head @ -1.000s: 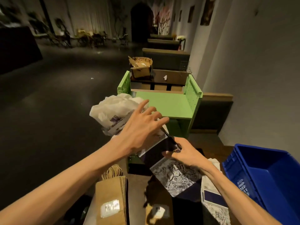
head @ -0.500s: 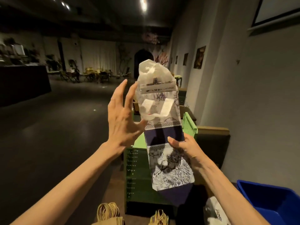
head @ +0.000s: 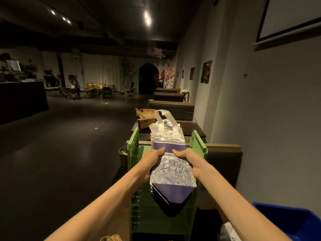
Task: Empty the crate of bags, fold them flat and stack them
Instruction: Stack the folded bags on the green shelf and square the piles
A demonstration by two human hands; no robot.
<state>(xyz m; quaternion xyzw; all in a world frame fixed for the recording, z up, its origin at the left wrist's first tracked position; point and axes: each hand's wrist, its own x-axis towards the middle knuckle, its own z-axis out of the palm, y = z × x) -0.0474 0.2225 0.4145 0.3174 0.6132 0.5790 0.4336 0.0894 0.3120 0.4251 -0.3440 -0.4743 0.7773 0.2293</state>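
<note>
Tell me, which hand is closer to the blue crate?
The right hand. It grips the patterned paper bag's right edge, on the side where the blue crate sits low at the right. The left hand grips the bag's left edge, farther away.

We see a paper bag (head: pixel 171 160) pressed flat — white with a blue printed pattern and solid dark-blue bands, its pointed folded bottom toward us and its pale handles (head: pixel 165 119) at the far end. It is held level in the air above a green cart. The blue crate (head: pixel 295 221) shows only as a corner at the lower right.
</note>
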